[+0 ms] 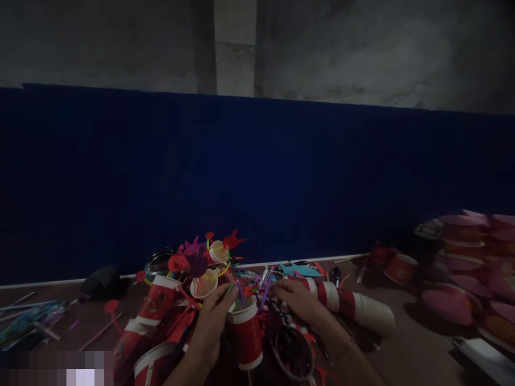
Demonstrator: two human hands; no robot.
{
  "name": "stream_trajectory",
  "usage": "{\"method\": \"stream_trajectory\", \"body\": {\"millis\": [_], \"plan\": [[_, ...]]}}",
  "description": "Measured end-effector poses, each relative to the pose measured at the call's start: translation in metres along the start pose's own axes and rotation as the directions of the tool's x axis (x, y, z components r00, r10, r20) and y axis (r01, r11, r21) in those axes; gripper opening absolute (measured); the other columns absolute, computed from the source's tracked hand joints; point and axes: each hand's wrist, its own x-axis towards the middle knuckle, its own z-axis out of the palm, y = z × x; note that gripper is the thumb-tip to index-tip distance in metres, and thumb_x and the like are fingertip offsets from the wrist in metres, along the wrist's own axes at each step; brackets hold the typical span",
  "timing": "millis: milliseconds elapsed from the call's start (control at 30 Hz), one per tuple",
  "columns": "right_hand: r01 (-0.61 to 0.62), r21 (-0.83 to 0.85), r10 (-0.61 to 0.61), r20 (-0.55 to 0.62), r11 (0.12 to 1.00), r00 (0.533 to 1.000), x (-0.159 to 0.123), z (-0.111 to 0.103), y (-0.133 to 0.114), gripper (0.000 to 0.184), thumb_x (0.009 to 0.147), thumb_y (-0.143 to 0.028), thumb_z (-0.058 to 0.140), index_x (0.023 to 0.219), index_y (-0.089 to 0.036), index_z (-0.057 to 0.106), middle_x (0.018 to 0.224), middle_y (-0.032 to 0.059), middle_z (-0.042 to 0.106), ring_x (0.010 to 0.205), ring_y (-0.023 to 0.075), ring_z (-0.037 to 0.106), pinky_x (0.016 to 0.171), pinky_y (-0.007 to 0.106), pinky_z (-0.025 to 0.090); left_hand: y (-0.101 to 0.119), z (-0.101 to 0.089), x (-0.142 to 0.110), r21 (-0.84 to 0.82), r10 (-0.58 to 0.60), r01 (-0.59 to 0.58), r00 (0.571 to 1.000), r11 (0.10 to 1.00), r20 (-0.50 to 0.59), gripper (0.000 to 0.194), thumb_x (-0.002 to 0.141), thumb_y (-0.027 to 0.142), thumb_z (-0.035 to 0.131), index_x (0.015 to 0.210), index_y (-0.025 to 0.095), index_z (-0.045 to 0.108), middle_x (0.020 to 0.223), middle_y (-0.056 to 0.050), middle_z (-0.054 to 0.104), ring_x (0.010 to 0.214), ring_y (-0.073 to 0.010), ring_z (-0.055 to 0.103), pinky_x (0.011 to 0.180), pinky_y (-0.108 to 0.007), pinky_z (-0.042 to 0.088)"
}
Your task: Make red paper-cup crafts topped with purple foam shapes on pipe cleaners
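Left grip (211, 321) clasping red paper cup (246, 335) at tabletop (418, 348) centre, right grip (295, 296) pinching purple straw (266, 289) above the cup's rim, stacked cup sleeve (350, 305) lying just beside, pink paper bowls (462, 268) far right.

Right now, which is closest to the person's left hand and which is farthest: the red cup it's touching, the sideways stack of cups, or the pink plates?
From the left hand, in the head view:
1. Red paper cup, right beside the fingers, touching.
2. Lying stack of cups, past the right hand, to the right.
3. Pink plates, far right edge.
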Motion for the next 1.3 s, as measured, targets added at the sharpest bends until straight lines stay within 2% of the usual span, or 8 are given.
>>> {"method": "stream_trajectory", "body": {"millis": [133,267,367,467,667,967,1167,1300], "plan": [[0.062,0.530,-0.022,-0.081,0.846,0.996,0.001,0.009,-0.016,0.035,0.082,-0.041,0.045,0.094,-0.015,0.066,0.056,-0.0007,0.057,0.048,0.0124,0.050,0.042,0.021,0.032,-0.003,-0.001,0.001,0.062,0.027,-0.030,0.999,0.998,0.044,0.037,0.058,0.040,0.076,0.085,0.015,0.071,0.077,-0.006,0.074,0.076,-0.0214,0.067,0.067,-0.026,0.050],[0.288,0.323,-0.230,-0.206,0.902,0.951,-0.015,0.021,-0.031,0.022,0.081,-0.030,0.050,0.080,-0.017,0.068,0.067,0.0014,0.061,0.065,0.0158,0.055,0.059,0.025,0.041,-0.007,-0.002,0.000,0.234,0.117,-0.148,0.983,0.961,0.142,0.034,0.063,0.039,0.072,0.088,0.016,0.072,0.089,-0.007,0.074,0.085,-0.0241,0.066,0.077,-0.031,0.050],[0.407,0.117,-0.380,-0.194,0.906,0.904,-0.028,0.026,-0.039,0.024,0.085,-0.022,0.044,0.077,-0.018,0.067,0.076,0.0033,0.063,0.073,0.0170,0.056,0.068,0.027,0.041,-0.009,-0.001,-0.002,0.315,0.185,-0.246,0.960,0.917,0.210,0.030,0.065,0.036,0.070,0.088,0.017,0.073,0.094,-0.008,0.073,0.091,-0.0263,0.064,0.084,-0.034,0.048],[0.386,0.114,-0.364,-0.173,0.915,0.915,-0.030,0.026,-0.040,0.025,0.085,-0.021,0.045,0.075,-0.018,0.067,0.074,0.0034,0.062,0.070,0.0164,0.055,0.066,0.027,0.041,-0.011,-0.001,-0.003,0.321,0.197,-0.271,0.950,0.907,0.242,0.029,0.066,0.036,0.069,0.089,0.018,0.073,0.095,-0.009,0.073,0.093,-0.0271,0.064,0.086,-0.036,0.048],[0.307,0.399,-0.307,-0.064,0.864,0.949,-0.019,0.018,-0.030,0.021,0.077,-0.031,0.059,0.071,-0.016,0.072,0.067,0.0016,0.061,0.064,0.0147,0.053,0.059,0.025,0.040,-0.015,-0.002,-0.003,0.245,0.138,-0.210,0.950,0.947,0.279,0.034,0.067,0.037,0.069,0.095,0.019,0.072,0.096,-0.009,0.072,0.094,-0.0265,0.064,0.085,-0.035,0.048],[0.255,0.627,-0.245,-0.104,0.736,0.964,-0.020,0.021,-0.033,0.019,0.063,-0.035,0.073,0.060,-0.017,0.073,0.058,-0.0001,0.059,0.055,0.0109,0.049,0.052,0.022,0.038,-0.004,0.010,-0.025,0.223,0.197,-0.256,0.946,0.941,0.257,0.030,0.070,0.039,0.066,0.095,0.024,0.073,0.103,-0.007,0.070,0.102,-0.0258,0.059,0.087,-0.034,0.047],[0.320,0.420,-0.285,-0.145,0.849,0.947,-0.027,0.015,-0.041,0.018,0.074,-0.031,0.063,0.073,-0.017,0.074,0.072,0.0041,0.065,0.069,0.0165,0.056,0.064,0.027,0.043,-0.001,0.010,-0.024,0.177,0.151,-0.192,0.964,0.965,0.220,0.035,0.072,0.048,0.061,0.094,0.023,0.073,0.107,-0.007,0.069,0.105,-0.0270,0.058,0.090,-0.035,0.046],[0.368,0.345,-0.319,-0.193,0.864,0.928,-0.032,0.015,-0.047,0.019,0.075,-0.027,0.061,0.063,-0.017,0.072,0.063,0.0020,0.061,0.062,0.0149,0.053,0.059,0.026,0.041,-0.005,0.006,-0.020,0.229,0.181,-0.247,0.944,0.942,0.275,0.036,0.072,0.047,0.063,0.096,0.022,0.073,0.102,-0.007,0.069,0.102,-0.0265,0.058,0.090,-0.035,0.045]]}}
